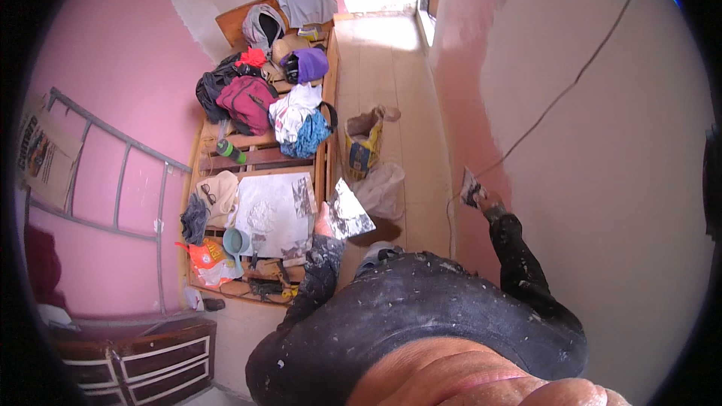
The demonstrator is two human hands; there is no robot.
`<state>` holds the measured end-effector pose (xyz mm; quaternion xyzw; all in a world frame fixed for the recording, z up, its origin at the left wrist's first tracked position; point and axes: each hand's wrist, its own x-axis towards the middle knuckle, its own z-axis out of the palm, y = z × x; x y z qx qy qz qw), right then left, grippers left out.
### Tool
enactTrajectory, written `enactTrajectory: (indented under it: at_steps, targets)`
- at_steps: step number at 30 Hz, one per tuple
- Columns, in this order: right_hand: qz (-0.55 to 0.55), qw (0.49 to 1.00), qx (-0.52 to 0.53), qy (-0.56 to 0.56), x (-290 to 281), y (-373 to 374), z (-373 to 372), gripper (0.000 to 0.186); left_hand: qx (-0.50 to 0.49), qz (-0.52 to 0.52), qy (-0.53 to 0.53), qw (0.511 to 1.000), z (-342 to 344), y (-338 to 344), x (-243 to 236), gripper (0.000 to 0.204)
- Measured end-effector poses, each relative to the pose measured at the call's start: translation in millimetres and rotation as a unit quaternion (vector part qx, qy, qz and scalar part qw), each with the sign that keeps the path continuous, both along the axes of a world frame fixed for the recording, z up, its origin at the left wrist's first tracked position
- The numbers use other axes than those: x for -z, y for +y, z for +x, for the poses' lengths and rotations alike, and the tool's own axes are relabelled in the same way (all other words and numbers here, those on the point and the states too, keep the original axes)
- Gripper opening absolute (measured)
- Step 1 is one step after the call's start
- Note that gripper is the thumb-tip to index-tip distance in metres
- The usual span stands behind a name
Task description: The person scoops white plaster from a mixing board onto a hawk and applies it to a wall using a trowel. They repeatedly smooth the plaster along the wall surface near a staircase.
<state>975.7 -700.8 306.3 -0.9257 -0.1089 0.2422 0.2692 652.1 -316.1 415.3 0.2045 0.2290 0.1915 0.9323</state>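
Observation:
My left hand [324,221] is closed on the near side of a flat, shiny metal plastering blade [350,212] smeared with white paste. At the pink and white wall [564,150] on my right, my right hand [492,201] grips a putty knife [470,182]. Its blade lies at or very close to the wall's lower part; exact contact is hard to make out. Both dark sleeves carry white spatter. Beside my left hand, a white board [274,210] marked with grey patches rests on a wooden bed frame [328,116].
Bags and clothes, including a maroon backpack [248,104], lie on the bed frame. A light-blue dipper [235,240] is near the board. An open yellow sack [363,143] and a whitish plastic bag [381,189] stand on the tiled floor. A cable [553,101] runs along the right wall.

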Motion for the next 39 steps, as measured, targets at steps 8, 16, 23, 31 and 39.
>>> enactTrajectory:
  at_steps: [8,16,23,31,39]
  targets:
    - [0.294,0.944,0.113,0.093,-65,233,212,0.023,-0.031,-0.021,0.028,0.999,149,43,45,0.058]
    - [0.204,0.977,-0.017,0.055,-10,366,430,0.034,-0.024,-0.047,-0.14,0.989,376,190,119,0.062]
    - [0.062,0.927,-0.346,-0.131,87,366,561,0.027,-0.132,0.043,-0.076,0.987,508,302,131,0.065]
    - [0.137,0.956,-0.22,0.139,100,497,723,0.029,-0.035,0.064,-0.169,0.983,683,429,142,0.056]
    - [0.125,0.943,-0.307,-0.035,77,657,987,0.026,-0.157,0.065,-0.06,0.984,937,492,70,0.051]
